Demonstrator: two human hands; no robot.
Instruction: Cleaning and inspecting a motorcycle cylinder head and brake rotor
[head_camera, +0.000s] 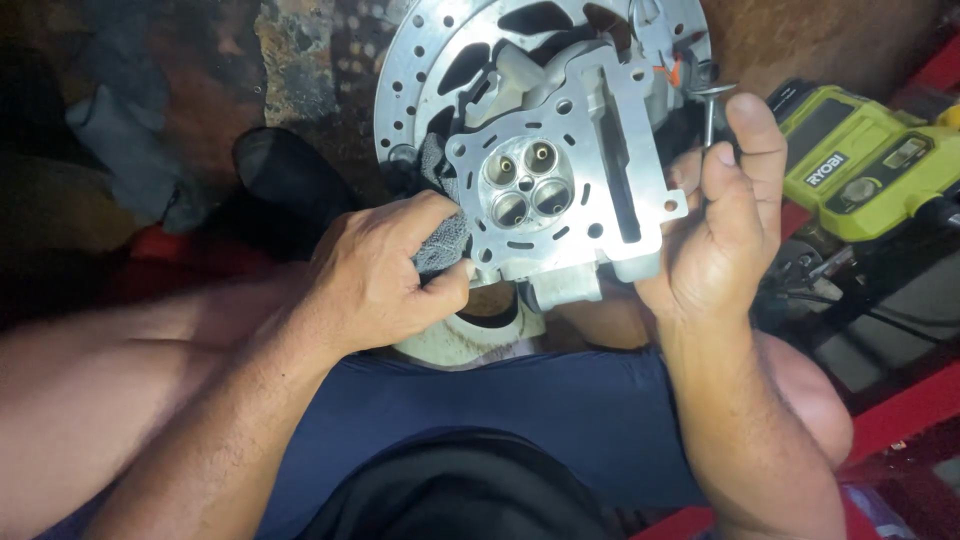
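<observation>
Two hands flank a cylinder head (560, 190): left hand (375, 275) clamped on a grey rag (440, 240), right hand (725, 225) pinching an upright valve (710, 110).

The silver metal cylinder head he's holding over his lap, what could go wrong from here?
1. The silver metal cylinder head is propped only by the left hand, through a grey rag, and the right hand; it could slip onto the lap.
2. The right hand's fingers also pinch a thin metal valve, which might drop.
3. The drilled steel brake disc behind could get knocked.
</observation>
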